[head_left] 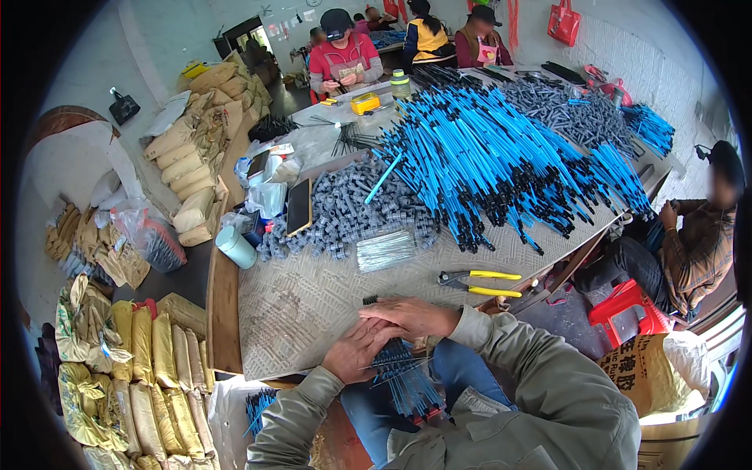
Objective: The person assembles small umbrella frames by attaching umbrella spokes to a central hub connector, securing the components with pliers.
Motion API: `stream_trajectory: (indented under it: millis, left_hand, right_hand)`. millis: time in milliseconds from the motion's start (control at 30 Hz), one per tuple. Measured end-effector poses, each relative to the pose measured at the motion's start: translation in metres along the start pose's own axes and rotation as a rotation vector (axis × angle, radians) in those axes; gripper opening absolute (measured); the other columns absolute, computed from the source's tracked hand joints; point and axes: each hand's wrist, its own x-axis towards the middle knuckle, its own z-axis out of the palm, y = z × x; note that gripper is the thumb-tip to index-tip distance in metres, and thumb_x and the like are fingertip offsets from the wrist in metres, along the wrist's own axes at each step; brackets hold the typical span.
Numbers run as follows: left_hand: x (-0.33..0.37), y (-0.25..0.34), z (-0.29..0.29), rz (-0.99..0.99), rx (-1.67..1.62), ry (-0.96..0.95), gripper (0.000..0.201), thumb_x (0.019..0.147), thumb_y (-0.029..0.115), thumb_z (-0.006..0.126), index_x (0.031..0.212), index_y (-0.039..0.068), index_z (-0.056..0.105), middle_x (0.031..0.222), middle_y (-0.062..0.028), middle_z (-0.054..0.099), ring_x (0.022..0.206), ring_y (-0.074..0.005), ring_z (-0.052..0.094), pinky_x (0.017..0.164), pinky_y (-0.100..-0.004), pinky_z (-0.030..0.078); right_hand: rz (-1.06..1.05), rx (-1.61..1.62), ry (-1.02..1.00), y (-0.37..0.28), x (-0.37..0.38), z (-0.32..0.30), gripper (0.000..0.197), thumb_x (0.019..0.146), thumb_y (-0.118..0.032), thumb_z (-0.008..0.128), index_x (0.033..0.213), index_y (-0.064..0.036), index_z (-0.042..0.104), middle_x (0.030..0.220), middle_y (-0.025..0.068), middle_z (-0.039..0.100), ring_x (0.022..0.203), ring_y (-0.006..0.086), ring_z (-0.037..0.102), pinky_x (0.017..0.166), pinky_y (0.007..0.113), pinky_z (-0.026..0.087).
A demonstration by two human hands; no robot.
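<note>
At the table's near edge, over my lap, a bundle of thin blue rods with black ends [409,384] slopes down between my knees. My left hand [354,356] is closed around its upper part from the left. Laid across the top from the right, my right hand [411,316] overlaps the left one's fingers, its own fingers pressed together on the bundle. Black rod tips poke out above the hands. Thin wires stick out sideways below them. Yellow-handled cutting pliers [482,283] lie on the table to the right, and a stack of straight silvery wires [385,252] lies ahead.
Grey plastic fittings [345,204], a phone [299,207] and a light-blue cup [236,247] are ahead left. A large heap of blue rods [493,149] covers the table's far right. Filled sacks [163,348] stand left. Co-workers sit across and at right, near a red stool [627,309].
</note>
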Motion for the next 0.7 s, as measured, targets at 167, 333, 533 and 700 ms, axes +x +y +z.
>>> stream_trajectory:
  millis: [167, 333, 533, 700]
  left_hand:
    - [0.001, 0.001, -0.002, -0.001, -0.009, -0.003, 0.088, 0.052, 0.012, 0.066, 0.133, 0.011, 0.034, 0.138, -0.0186, 0.033, 0.133, -0.0370, 0.025, 0.110, -0.0449, 0.020]
    - [-0.001, 0.004, -0.002, 0.015, 0.130, -0.035, 0.094, 0.052, 0.019, 0.075, 0.135, 0.008, 0.032, 0.140, -0.0169, 0.033, 0.132, -0.0331, 0.028, 0.110, -0.0410, 0.023]
    - [-0.003, 0.004, -0.009, 0.024, 0.099, -0.054, 0.094, 0.054, 0.021, 0.074, 0.135, 0.006, 0.031, 0.140, -0.0168, 0.032, 0.132, -0.0326, 0.029, 0.110, -0.0405, 0.023]
    - [0.000, 0.002, -0.004, 0.016, 0.111, -0.069, 0.096, 0.058, 0.028, 0.072, 0.139, 0.003, 0.026, 0.144, -0.0150, 0.028, 0.134, -0.0297, 0.026, 0.110, -0.0403, 0.022]
  right_hand:
    - [-0.014, -0.016, 0.019, 0.002, 0.000, 0.001, 0.058, 0.087, -0.039, 0.052, 0.132, -0.0046, 0.039, 0.115, 0.0144, 0.056, 0.104, 0.0327, 0.054, 0.087, 0.039, 0.044]
    - [-0.022, -0.024, 0.023, -0.003, -0.001, 0.001, 0.058, 0.087, -0.039, 0.052, 0.131, -0.0046, 0.040, 0.113, 0.0149, 0.057, 0.104, 0.0332, 0.054, 0.086, 0.039, 0.044]
    - [0.009, 0.167, -0.003, 0.010, 0.000, 0.010, 0.050, 0.088, -0.029, 0.054, 0.129, -0.0036, 0.042, 0.113, 0.0147, 0.058, 0.103, 0.0310, 0.055, 0.085, 0.038, 0.045]
    - [0.063, 0.276, 0.190, 0.002, 0.015, -0.021, 0.030, 0.090, -0.014, 0.051, 0.118, -0.0044, 0.052, 0.113, 0.0093, 0.060, 0.106, 0.0192, 0.056, 0.090, 0.030, 0.042]
